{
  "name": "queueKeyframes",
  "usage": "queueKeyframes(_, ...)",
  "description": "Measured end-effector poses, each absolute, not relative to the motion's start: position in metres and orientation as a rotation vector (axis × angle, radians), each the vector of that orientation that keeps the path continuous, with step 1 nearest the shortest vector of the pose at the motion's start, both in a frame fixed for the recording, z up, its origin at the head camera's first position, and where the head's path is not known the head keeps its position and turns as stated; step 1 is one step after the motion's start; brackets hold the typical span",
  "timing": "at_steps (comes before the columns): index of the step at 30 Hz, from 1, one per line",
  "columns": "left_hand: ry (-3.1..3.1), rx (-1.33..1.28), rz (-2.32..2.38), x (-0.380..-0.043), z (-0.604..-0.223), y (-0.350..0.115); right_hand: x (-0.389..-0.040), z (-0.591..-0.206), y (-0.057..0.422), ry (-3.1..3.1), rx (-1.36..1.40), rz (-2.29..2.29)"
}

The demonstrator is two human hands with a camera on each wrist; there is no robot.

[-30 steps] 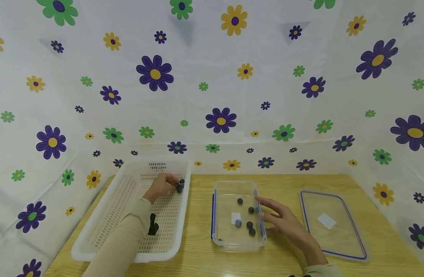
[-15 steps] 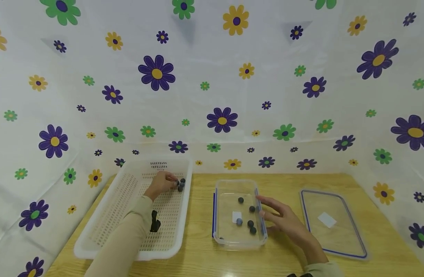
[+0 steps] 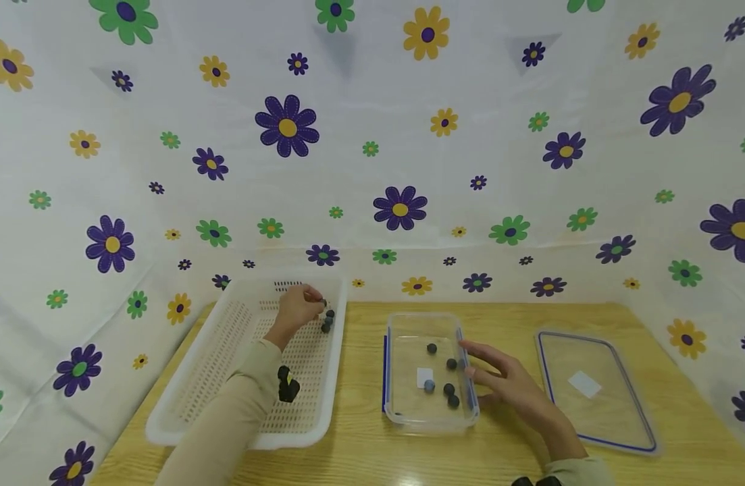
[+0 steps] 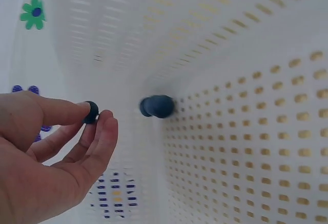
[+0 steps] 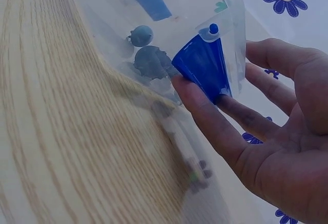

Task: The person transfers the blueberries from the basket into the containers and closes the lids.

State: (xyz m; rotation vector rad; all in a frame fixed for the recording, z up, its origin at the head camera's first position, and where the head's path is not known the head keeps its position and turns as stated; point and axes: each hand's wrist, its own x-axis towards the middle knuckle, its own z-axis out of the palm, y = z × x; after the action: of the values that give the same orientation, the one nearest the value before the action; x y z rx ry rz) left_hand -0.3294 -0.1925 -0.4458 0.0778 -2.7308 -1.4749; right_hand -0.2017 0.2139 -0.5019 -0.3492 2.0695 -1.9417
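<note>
My left hand [image 3: 296,310] is inside the white perforated basket [image 3: 338,378], near its far right corner. Thumb and fingertips pinch one blueberry [image 4: 91,112], seen lifted off the basket's floor in the left wrist view. Several more blueberries [image 3: 327,322] lie close together along the basket's right wall. My right hand [image 3: 515,385] touches the right side of a clear plastic food container [image 3: 429,428], its fingers loosely extended. In the right wrist view the thumb tip is at the container's blue latch flap [image 5: 202,62]. Several blueberries [image 3: 448,389] are scattered on the container's floor.
The container's clear lid [image 3: 612,422] with a blue seal lies flat on the wooden table [image 3: 360,452] at the right. A black wrist strap [image 3: 288,385] sits on the left sleeve. A flowered white sheet [image 3: 348,169] encloses the table's back and sides.
The left hand has lifted one blueberry from the group and drawn it slightly away toward the basket's back. The head view has shifted a little. The right hand keeps its place at the container.
</note>
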Motion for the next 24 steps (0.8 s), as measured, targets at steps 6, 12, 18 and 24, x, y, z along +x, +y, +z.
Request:
queueKeyframes(6,-2.645,-0.005,-1.566,-0.318,-0.424,-0.190,-0.201,-0.502,0.212,2.088,-0.279,-1.928)
queueKeyframes(12,-2.616,-0.044,-1.630,-0.305,-0.406,-0.182,-0.200,-0.501,0.212,2.078,-0.325,-1.932)
queueKeyframes(18,-2.548,-0.173,-1.634,-0.290,-0.383,-0.165,-0.200,-0.500,0.212,2.074,-0.325,-1.937)
queueKeyframes(24,-2.480,-0.326,-1.692,-0.272,-0.370,-0.146,-0.200,-0.501,0.213,2.062,-0.347,-1.937)
